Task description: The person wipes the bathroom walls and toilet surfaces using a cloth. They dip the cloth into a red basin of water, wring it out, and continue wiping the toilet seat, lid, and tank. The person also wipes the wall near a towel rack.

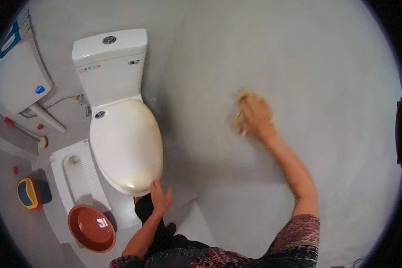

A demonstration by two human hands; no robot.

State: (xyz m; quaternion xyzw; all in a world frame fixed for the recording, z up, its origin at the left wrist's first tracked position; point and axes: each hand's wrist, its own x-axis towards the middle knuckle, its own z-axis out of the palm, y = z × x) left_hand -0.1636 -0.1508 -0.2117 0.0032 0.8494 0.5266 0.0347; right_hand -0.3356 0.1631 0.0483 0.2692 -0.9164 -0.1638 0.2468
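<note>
My right hand (256, 115) presses a beige cloth (242, 94) against the grey wall (272, 53), arm stretched out to the right. Bunched cloth shows above the fingers and along their left side. Down at the left, my left hand (160, 198) is beside the front end of the white toilet (127, 140), its fingers apart and nothing in it. The fingertips are at the rim of the closed lid; whether they touch it I cannot tell. Yellowish marks run along the lid's right edge.
Left of the toilet, a white squat pan (91, 190) is set in the floor. A reddish-brown basin (92, 228) overlaps its near end. A yellow-and-blue bin (28, 193), a long-handled brush (42, 142) and a white wall cistern (20, 82) are at the far left.
</note>
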